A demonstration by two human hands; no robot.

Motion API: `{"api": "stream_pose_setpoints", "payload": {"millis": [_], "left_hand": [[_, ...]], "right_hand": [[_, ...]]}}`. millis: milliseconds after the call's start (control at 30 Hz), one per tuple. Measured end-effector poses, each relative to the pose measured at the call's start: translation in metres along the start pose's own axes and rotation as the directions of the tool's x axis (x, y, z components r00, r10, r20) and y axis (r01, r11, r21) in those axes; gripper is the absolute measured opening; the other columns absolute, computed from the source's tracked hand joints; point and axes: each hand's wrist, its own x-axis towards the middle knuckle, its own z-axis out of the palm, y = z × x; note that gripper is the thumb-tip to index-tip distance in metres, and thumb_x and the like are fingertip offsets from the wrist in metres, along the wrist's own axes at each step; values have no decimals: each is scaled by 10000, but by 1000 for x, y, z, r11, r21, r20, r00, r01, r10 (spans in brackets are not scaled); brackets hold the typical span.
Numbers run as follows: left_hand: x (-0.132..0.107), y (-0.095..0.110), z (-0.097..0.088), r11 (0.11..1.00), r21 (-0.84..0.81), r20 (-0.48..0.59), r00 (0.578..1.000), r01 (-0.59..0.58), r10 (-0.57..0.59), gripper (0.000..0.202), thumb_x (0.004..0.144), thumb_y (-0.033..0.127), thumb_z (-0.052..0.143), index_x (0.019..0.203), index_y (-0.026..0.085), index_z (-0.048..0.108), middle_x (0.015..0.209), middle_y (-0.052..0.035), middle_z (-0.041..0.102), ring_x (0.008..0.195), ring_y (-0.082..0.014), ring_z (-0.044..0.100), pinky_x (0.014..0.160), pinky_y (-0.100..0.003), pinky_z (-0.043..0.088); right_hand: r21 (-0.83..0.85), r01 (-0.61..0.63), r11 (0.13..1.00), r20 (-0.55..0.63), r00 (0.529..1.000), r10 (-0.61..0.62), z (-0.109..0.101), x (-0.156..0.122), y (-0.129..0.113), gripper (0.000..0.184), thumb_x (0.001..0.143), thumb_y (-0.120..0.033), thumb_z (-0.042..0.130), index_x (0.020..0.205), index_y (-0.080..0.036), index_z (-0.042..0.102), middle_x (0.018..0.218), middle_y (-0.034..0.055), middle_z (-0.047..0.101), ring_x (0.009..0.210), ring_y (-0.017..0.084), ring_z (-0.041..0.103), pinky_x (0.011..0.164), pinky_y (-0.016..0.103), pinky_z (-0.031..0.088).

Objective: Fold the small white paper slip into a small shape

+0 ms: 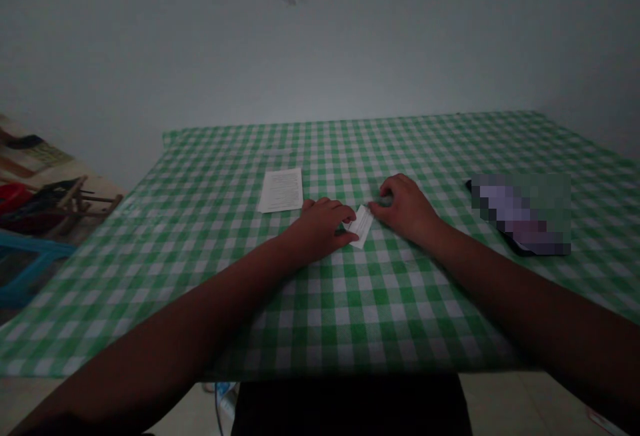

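Head camera view: a folded white paper strip [361, 226] is lying on a green-and-white checked tablecloth [350, 303] between both hands, its long axis slanting away rightward. The left hand [320, 228] is overlapping its left edge; the curled right hand [404, 209] is touching its far end. Whether either is gripping is unclear.

Bare pale wall [320, 43] behind a green gingham-covered table [210, 149], tiled floor [505, 399], blue stool [30, 256] at left
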Motion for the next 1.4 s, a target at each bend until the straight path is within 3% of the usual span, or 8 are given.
{"api": "stream_pose_setpoints", "payload": {"millis": [267,567,867,1067,1200,1300,1400], "left_hand": [[0,-2,-1,999,-43,10,1000,-16,17,312,829,359,721,1085,225,603,1143,-39,677,1127,-245,571,929,-409,356],[0,-5,0,997,-73,5,1000,-26,26,315,821,333,726,1085,225,592,1140,-34,676,1129,-238,572,954,-414,352],[0,-5,0,996,-85,-3,1000,-31,31,299,813,321,734,1059,225,593,1123,-32,677,1115,-231,577,934,-406,360],[0,-6,0,995,-95,0,999,-34,34,323,820,330,729,1094,229,589,1129,-29,674,1130,-234,569,955,-415,353],[-1,-6,1,995,-91,1,999,-34,35,298,831,328,717,1084,230,592,1135,-28,673,1134,-236,572,958,-419,352],[-1,-7,2,996,-81,-14,999,-47,46,288,837,338,710,1077,229,593,1144,-23,665,1134,-231,572,951,-410,357],[-2,-7,0,995,-83,-9,999,-51,51,285,841,334,705,1079,228,589,1147,-24,660,1136,-231,566,951,-409,356]], "right_hand": [[13,227,974,149,963,-226,-6,-15,-27,307,721,-365,715,867,-232,480,984,78,571,964,282,529,831,433,436],[-73,59,996,45,997,-56,-4,-4,-2,228,735,-315,689,814,-230,493,948,91,557,951,294,537,784,439,453],[-43,201,979,121,973,-195,-5,-13,-17,190,765,-299,655,831,-231,490,965,85,578,948,283,532,792,422,432],[-83,12,996,31,999,-9,-3,-5,-2,196,782,-318,651,796,-231,475,928,89,555,926,285,533,776,424,437],[5,141,990,59,988,-141,-8,-13,-17,194,783,-298,644,855,-233,477,996,90,568,970,282,529,810,425,436],[8,238,971,157,959,-236,-8,-18,-26,277,748,-366,698,875,-228,494,1039,94,575,988,290,520,821,432,431],[-33,221,975,159,964,-213,-5,-14,-19,248,757,-355,682,861,-222,500,1034,96,576,995,291,516,820,430,425]]}}
